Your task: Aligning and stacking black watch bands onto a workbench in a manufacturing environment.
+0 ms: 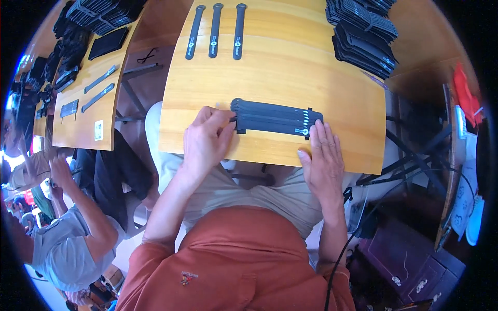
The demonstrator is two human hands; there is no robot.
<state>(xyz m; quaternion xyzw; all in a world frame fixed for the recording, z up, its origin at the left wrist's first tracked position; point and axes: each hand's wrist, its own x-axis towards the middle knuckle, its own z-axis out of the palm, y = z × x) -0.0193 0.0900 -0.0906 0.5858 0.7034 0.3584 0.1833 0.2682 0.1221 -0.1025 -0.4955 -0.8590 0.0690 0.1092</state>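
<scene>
Several black straps (pixel 275 117) lie side by side, overlapping, near the front edge of the wooden table. Narrow dark bands stick out from under them close to both ends. At their left ends my left hand (pixel 207 136) is closed, thumb and fingertips pinched on a dark strap end. The fingers partly hide that end. My right hand (pixel 324 160) lies flat with fingers stretched out, its fingertips touching the right ends by the pale printed marks. Three more black straps, among them a middle one (pixel 215 31), lie apart at the table's far left.
Bundled black straps (pixel 363 49) are stacked at the far right corner. On the left, a second table (pixel 78 127) carries straps, a black flat case (pixel 108 43) and more stacks. A co-worker (pixel 78 243) sits there. A dark cable (pixel 340 259) hangs beside my right arm.
</scene>
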